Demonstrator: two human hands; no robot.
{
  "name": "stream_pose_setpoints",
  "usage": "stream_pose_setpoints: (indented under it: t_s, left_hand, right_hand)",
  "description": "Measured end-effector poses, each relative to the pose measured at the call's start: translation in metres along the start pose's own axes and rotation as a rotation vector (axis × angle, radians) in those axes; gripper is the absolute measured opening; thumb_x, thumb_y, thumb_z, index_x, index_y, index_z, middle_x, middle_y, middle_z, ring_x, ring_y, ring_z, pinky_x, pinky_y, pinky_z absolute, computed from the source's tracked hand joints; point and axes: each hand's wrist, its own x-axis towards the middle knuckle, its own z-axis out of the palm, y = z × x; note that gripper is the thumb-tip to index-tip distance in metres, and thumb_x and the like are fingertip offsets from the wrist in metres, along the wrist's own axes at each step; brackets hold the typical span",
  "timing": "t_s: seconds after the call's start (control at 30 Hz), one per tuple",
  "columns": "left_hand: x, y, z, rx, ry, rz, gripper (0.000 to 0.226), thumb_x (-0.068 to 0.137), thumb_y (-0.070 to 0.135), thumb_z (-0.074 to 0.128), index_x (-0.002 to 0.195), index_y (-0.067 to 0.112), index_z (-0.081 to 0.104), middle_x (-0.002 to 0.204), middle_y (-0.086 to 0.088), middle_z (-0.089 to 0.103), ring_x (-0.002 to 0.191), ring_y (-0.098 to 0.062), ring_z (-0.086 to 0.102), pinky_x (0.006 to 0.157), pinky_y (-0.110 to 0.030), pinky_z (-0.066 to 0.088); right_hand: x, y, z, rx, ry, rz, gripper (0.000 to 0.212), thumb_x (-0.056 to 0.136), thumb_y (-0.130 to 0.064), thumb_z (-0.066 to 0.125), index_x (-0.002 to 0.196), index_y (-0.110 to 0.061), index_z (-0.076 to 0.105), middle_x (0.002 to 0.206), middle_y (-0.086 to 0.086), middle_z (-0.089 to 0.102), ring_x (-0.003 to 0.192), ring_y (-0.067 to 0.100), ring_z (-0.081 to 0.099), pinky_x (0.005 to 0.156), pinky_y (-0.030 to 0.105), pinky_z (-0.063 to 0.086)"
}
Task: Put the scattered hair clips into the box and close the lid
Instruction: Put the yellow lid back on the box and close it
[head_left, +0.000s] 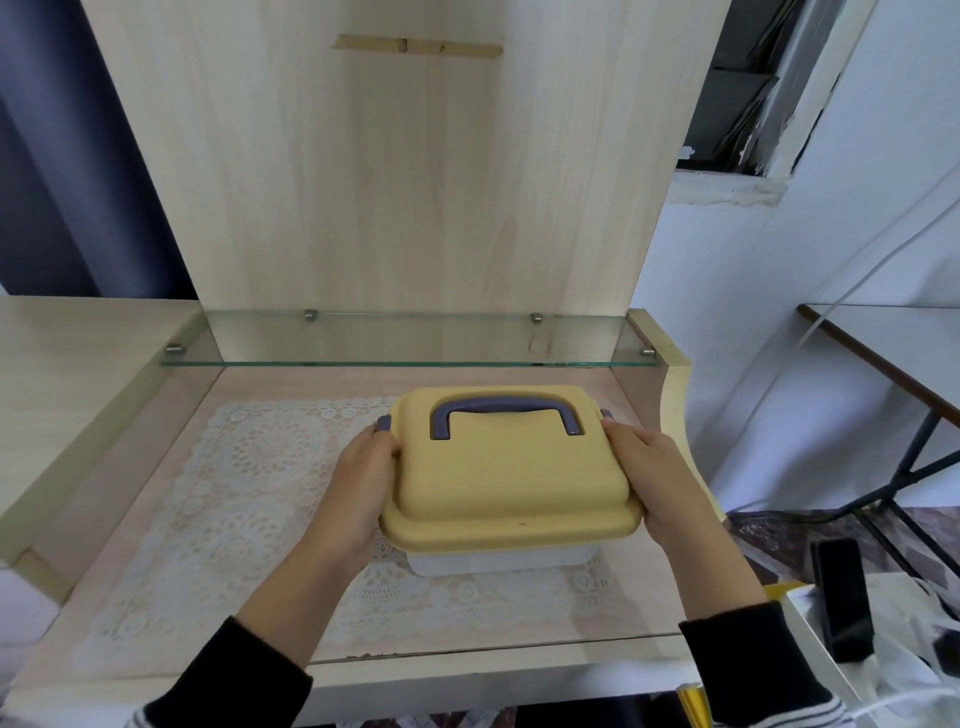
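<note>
**A:** On the pale wooden bench (467, 670), seen from the head view, where does the job stand?

**B:** Near its end, I judge. The yellow plastic lid (509, 478) sits on the translucent white box (493, 564), which rests on a white lace mat (249, 467) toward the bench's right side. No hair clips show anywhere, so presumably they are inside.

**A:** And the hands?

**B:** The left hand (358, 483) grips the lid's left edge and the right hand (654, 478) its right edge. The fingers curl round the rim and hold nothing else.

**A:** What next?

**B:** Likely pressing the lid down evenly, then snapping the grey-purple side latches (383, 422) just beyond each hand. I cannot tell whether they are already fastened.

**A:** How does the box look?

**B:** A rounded rectangle. Its grey-purple arched handle (506, 410) lies flat on top, and the lid seems level.
</note>
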Motion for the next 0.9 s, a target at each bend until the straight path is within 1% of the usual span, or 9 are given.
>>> stream_pose_setpoints:
  t_s: [0.03,0.1,0.17,0.27,0.43,0.63,0.77,0.83,0.9]
  left_hand:
    - [0.0,-0.001,0.0,0.014,-0.013,0.004,0.041,0.08,0.034,0.041,0.109,0.012,0.061,0.095,-0.011,0.064,0.08,-0.019,0.057,0.071,-0.035,0.046]
    - [-0.001,-0.002,0.0,0.014,-0.014,0.006,0.053,0.075,0.059,0.049,0.111,0.022,0.062,0.107,0.0,0.067,0.094,-0.018,0.063,0.083,-0.039,0.051]
    - [-0.003,-0.001,0.002,0.021,-0.01,0.019,0.063,0.064,0.07,0.063,0.112,0.029,0.062,0.107,0.006,0.069,0.097,-0.015,0.066,0.08,-0.036,0.053]
    - [-0.001,-0.003,0.002,0.038,0.001,0.006,0.077,0.053,0.06,0.079,0.122,0.032,0.056,0.11,0.008,0.067,0.097,-0.014,0.067,0.077,-0.034,0.055]
    - [0.001,-0.002,0.001,0.044,-0.019,-0.003,0.08,0.054,0.056,0.078,0.126,0.033,0.051,0.114,0.008,0.065,0.1,-0.017,0.066,0.085,-0.043,0.055]
    - [0.003,-0.001,-0.001,0.059,-0.057,0.004,0.074,0.058,0.054,0.075,0.125,0.033,0.05,0.117,0.007,0.063,0.103,-0.019,0.064,0.09,-0.046,0.053]
    - [0.005,-0.001,0.0,0.07,-0.07,0.009,0.069,0.065,0.052,0.073,0.126,0.033,0.048,0.117,0.006,0.062,0.104,-0.019,0.063,0.09,-0.046,0.053]
    - [0.007,-0.002,0.001,0.1,-0.077,0.018,0.056,0.077,0.049,0.071,0.125,0.034,0.046,0.118,0.006,0.061,0.104,-0.02,0.062,0.091,-0.047,0.052]
    - [0.008,-0.002,0.001,0.119,-0.083,0.025,0.051,0.081,0.047,0.068,0.124,0.034,0.046,0.118,0.005,0.06,0.104,-0.02,0.061,0.092,-0.047,0.052]
  right_hand:
    - [-0.002,-0.002,0.001,0.011,-0.03,0.037,0.042,0.092,-0.047,0.05,0.098,-0.01,0.067,0.088,0.008,0.067,0.079,0.021,0.061,0.072,0.033,0.048]
    - [-0.004,-0.003,0.003,-0.014,-0.081,0.062,0.046,0.084,-0.061,0.054,0.108,-0.023,0.063,0.101,0.001,0.067,0.093,0.021,0.063,0.081,0.036,0.052]
    - [-0.006,-0.005,0.003,-0.047,-0.092,0.04,0.05,0.077,-0.061,0.062,0.11,-0.023,0.061,0.104,-0.001,0.066,0.096,0.02,0.063,0.082,0.036,0.053]
    - [-0.008,-0.007,0.003,-0.027,-0.111,0.01,0.038,0.081,-0.048,0.067,0.106,-0.019,0.063,0.101,0.001,0.068,0.092,0.018,0.064,0.075,0.032,0.052]
    - [-0.008,-0.006,0.003,-0.02,-0.118,-0.02,0.041,0.084,-0.047,0.063,0.116,-0.022,0.058,0.108,-0.004,0.064,0.099,0.017,0.062,0.084,0.035,0.051]
    - [-0.007,-0.005,0.002,-0.026,-0.143,-0.048,0.04,0.088,-0.048,0.058,0.12,-0.025,0.051,0.104,-0.018,0.056,0.102,0.012,0.058,0.091,0.036,0.048]
    - [-0.002,-0.003,0.005,-0.129,-0.144,-0.046,0.052,0.088,-0.056,0.05,0.132,-0.028,0.047,0.117,-0.006,0.057,0.107,0.018,0.056,0.097,0.041,0.046]
    - [-0.001,-0.004,0.005,-0.145,-0.151,-0.042,0.053,0.088,-0.057,0.048,0.133,-0.029,0.044,0.118,-0.005,0.056,0.108,0.018,0.055,0.098,0.04,0.045]
    - [0.0,-0.004,0.005,-0.149,-0.16,-0.045,0.053,0.089,-0.056,0.047,0.134,-0.029,0.043,0.12,-0.006,0.055,0.109,0.017,0.054,0.098,0.039,0.044]
